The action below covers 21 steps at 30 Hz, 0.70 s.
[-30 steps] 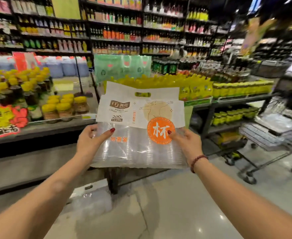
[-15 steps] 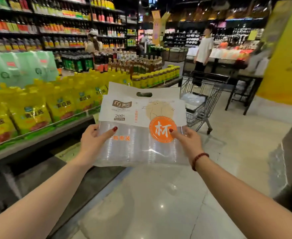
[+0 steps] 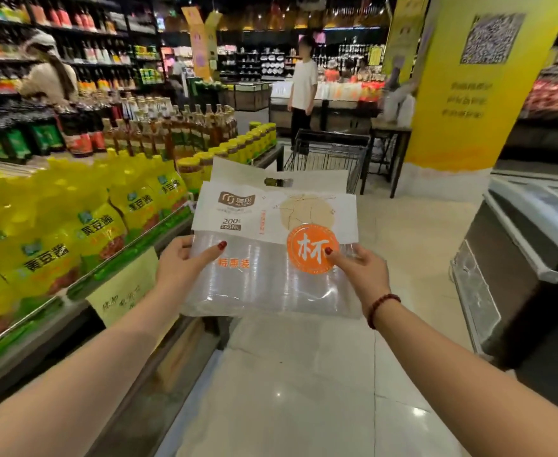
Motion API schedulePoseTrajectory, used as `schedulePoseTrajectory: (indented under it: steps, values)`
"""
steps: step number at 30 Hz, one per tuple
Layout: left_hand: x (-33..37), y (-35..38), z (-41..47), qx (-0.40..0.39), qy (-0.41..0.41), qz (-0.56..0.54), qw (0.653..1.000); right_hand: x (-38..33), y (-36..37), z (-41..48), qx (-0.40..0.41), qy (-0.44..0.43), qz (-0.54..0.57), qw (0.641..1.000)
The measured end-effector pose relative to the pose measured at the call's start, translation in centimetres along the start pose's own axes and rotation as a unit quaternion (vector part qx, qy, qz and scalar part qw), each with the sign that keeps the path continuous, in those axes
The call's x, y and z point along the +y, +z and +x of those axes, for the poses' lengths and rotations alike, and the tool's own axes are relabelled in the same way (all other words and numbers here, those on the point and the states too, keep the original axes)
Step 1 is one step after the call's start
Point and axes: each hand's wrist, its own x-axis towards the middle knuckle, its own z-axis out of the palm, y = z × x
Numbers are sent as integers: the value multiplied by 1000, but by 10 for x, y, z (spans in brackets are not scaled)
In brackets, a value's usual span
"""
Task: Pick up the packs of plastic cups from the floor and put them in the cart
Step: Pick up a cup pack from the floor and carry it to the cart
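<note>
Head view: I'm holding a pack of plastic cups [image 3: 271, 258] out in front of me at arm's length, both arms stretched forward, pack lifted well off the floor [image 3: 304, 390]. My left hand [image 3: 185, 268] is pinching the pack's left edge, thumb lying across the clear front, other fingers hidden behind it. My right hand [image 3: 360, 275] is pinching the right side, thumb tip pressing on the orange round label [image 3: 314, 249], other fingers behind the pack. A red bead bracelet [image 3: 381, 308] is sitting on my right wrist. The pack is facing me upright, white printed header on top, clear lower part showing stacked cups.

The cart [image 3: 330, 156] is standing straight ahead beyond the pack, well apart from it, its lower part hidden behind the pack's header. To my left a low shelf [image 3: 112, 275] is carrying yellow sauce pouches [image 3: 89, 225], with yellow-lidded jars [image 3: 238, 146] and brown bottles [image 3: 172, 127] further along. A yellow pillar [image 3: 469, 94] is rising to my right, and a freezer cabinet [image 3: 528, 245] is sitting nearer on the right. A person in a white shirt [image 3: 302, 84] is standing past the cart; another person [image 3: 48, 74] is at the far left shelves.
</note>
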Motion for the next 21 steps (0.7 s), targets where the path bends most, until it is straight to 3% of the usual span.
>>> schedulePoseTrajectory:
  steps: [8, 21]
  values:
    - [-19, 57, 100, -34, -13, -14, 999, 15, 11, 93, 37, 10, -32, 999]
    - [-11, 179, 309, -58, -5, -20, 998, 34, 34, 341, 34, 21, 10, 999]
